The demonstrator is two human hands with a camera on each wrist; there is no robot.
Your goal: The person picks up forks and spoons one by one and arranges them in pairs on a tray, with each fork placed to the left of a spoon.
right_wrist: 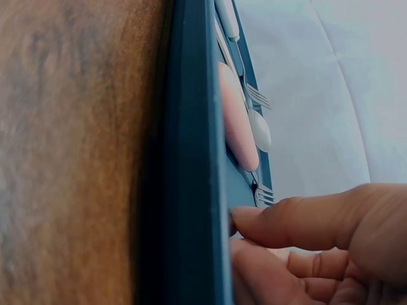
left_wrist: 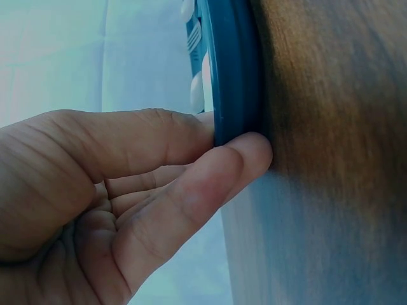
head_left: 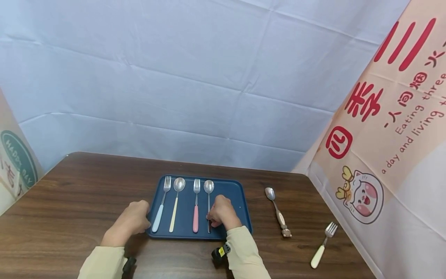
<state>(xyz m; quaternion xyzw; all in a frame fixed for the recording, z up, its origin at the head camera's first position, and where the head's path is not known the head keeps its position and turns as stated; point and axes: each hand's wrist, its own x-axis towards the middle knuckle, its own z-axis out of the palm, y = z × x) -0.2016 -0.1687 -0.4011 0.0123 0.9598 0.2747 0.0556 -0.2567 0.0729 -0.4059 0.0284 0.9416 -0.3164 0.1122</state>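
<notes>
The right hand [head_left: 223,212] pinches a slim silver metal spoon [head_left: 209,186] by its handle, likely to align it beside the pink-handled fork [head_left: 195,217]; the left hand [head_left: 133,217] pinches the rectangular blue tray [head_left: 228,189] rim, probably steadying it on the brown wood-grain counter [head_left: 87,186].

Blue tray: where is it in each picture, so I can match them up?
Head: the blue tray lies just below the middle.
Left wrist: its edge comes down from the top, around the middle.
Right wrist: its side runs top to bottom, near the middle.
Shared landmark: brown wooden table.
</notes>
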